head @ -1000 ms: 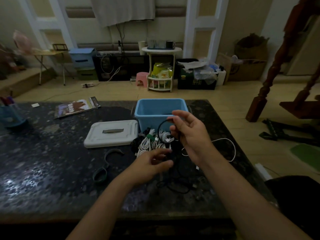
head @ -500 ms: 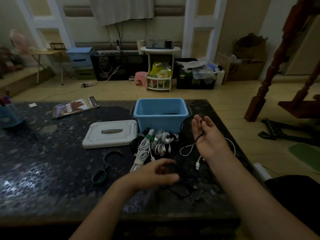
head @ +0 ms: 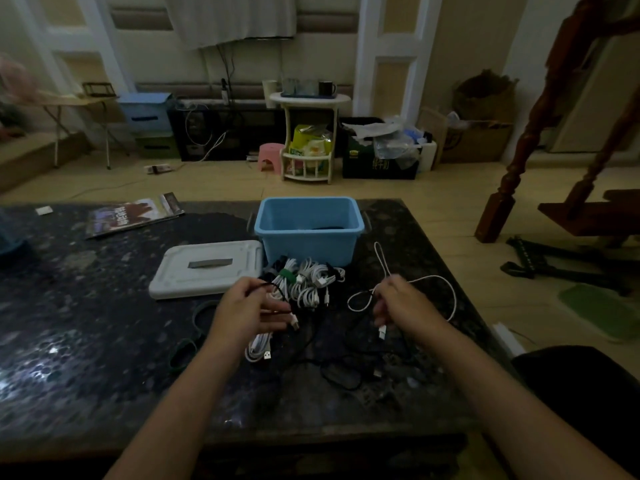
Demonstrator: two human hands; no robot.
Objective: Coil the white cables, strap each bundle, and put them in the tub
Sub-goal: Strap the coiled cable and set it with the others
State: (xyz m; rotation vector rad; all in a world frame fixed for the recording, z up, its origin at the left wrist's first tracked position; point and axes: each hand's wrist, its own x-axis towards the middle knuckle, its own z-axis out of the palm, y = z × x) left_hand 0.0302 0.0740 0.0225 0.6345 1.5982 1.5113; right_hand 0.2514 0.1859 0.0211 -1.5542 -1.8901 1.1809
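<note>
A blue tub (head: 277,233) stands at the table's far middle, with something dark lying inside it. Just in front of it sits a pile of coiled white cables (head: 310,282), one bound with a green strap (head: 286,274). My left hand (head: 247,315) hovers before the pile and pinches a thin black cable with a pale plug at its end. My right hand (head: 403,306) grips a loose white cable (head: 452,292) that loops away to the right, its plug hanging below my fingers. Another white bundle (head: 258,348) lies under my left hand.
A white lid (head: 207,268) lies left of the tub. Loose black cables (head: 341,374) sprawl on the dark table between my arms. Dark green straps (head: 181,353) lie to the left, and a magazine (head: 133,214) sits at the far left. The table's right edge is near my right hand.
My right hand came back from beside the tub, where it was open, and took up the loose white cable. My left hand lifted and now pinches a black cable.
</note>
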